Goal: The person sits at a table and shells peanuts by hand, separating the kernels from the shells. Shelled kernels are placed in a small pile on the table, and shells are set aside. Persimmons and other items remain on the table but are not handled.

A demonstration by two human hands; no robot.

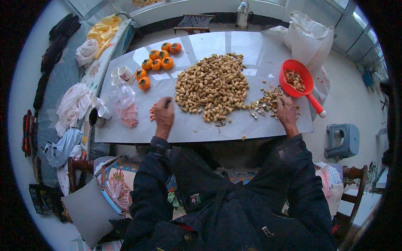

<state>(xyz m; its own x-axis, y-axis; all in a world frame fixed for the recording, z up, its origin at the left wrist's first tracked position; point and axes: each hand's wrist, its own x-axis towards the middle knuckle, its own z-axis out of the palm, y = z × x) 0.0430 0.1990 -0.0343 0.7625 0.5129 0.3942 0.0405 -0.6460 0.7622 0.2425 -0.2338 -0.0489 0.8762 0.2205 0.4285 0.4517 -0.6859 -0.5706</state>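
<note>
A large heap of unshelled peanuts [213, 84] lies in the middle of the pale table [135, 135]. My left hand [164, 112] is at the heap's left, its fingers curled, beside a small group of pink shelled peanut kernels [152, 112]; whether it holds anything is hidden. My right hand [286, 109] is over the right side of a scatter of split peanut shells [263, 103], fingers pointing down; its fingertips and anything in them cannot be made out. Just behind it stands a red plastic ladle [284, 73] with peanuts inside, its handle over the table's right edge.
Several persimmons [167, 63] and white cups [104, 112] stand left on the table, near a clear plastic bag of pink contents [127, 114] and a dark metal cup [95, 118]. A white sack [309, 44] stands back right; a grey plastic stool [342, 140] is on the floor.
</note>
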